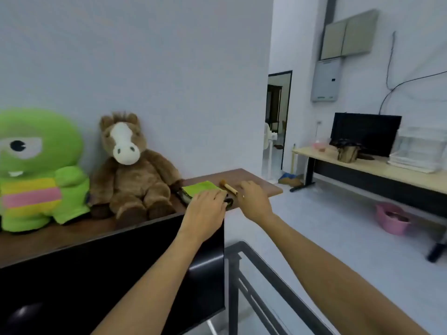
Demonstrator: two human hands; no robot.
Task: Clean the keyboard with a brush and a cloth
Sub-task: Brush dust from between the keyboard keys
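Biggest thing in front of you is the dark monitor (pixel 108 274), back of it filling the lower left of the frame, w/ the brown table (pixel 261 183) running behind it toward centre. Left of centre sit the green plush (pixel 36 170) and the brown horse plush (pixel 130 165), both upright against the wall. Your left hand (pixel 205 206) lies flat, fingers straight, over the near edge of the green cloth (pixel 199 187), which sits folded at mid-frame on top of a dark object, prob. the keyboard (pixel 185 197), but only a sliver shows so can't confirm. Your right hand (pixel 254 199) is just right of it, fingers loosely bent down near the brush (pixel 228 187); can't tell if it's actually pinching the handle or just touching it. Brush lies on the table just right of the cloth, long axis diagonal, bristle end pointing up-left in the frame, handle end down-right toward your right hand. Risks, as I judge it: the stuff sits close to the table's near edge, so a sloppy grab could knock the brush off; pulling the cloth could drag the keyboard w/ it; and the monitor blocks your view of the near side.
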